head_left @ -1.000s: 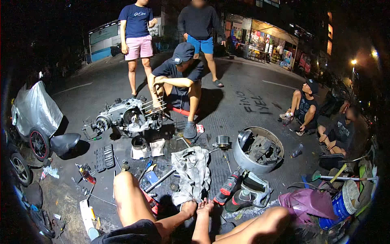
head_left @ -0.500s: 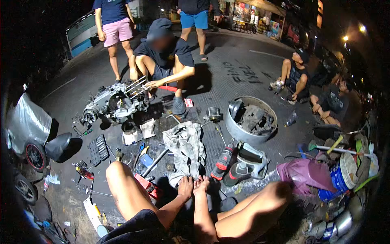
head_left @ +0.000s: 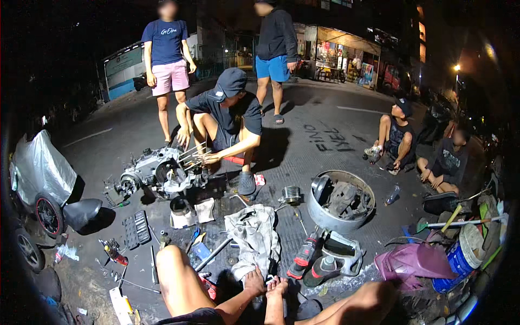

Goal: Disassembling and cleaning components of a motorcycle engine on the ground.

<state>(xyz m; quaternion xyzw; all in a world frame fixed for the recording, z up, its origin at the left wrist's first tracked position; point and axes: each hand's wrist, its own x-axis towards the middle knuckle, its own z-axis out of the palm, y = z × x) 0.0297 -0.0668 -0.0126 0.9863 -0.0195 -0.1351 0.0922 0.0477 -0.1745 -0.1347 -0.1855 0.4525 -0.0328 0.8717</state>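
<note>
Between the hands, at the lower middle of the frame, a small pale thing (head_left: 269, 278) now shows that could not be made out half a second ago; the handling seems to centre there, at the near end of the grey cloth (head_left: 252, 233). The left hand (head_left: 253, 283) lies back up against the cloth's lower edge, fingers bent; the right hand (head_left: 277, 286) is just beside it, palm up, fingers curled. Whether either grips anything, I cannot tell.

The co-worker (head_left: 230, 116), upper middle, had a forearm across a knee a second ago; now a hand is at the rods of the engine (head_left: 162, 169).

To the right of the hands, the power tool (head_left: 304, 259) and bottle (head_left: 324, 271) crowd that side, with the jug (head_left: 352, 259) behind. On the left, the bar (head_left: 214, 254) and a red tool (head_left: 208, 288) by the knee narrow the room. Farther off are the cylinder (head_left: 291, 196), the tub (head_left: 333, 219) of parts, the socket case (head_left: 136, 230) at centre left and the purple panel (head_left: 409, 265) at lower right.
</note>
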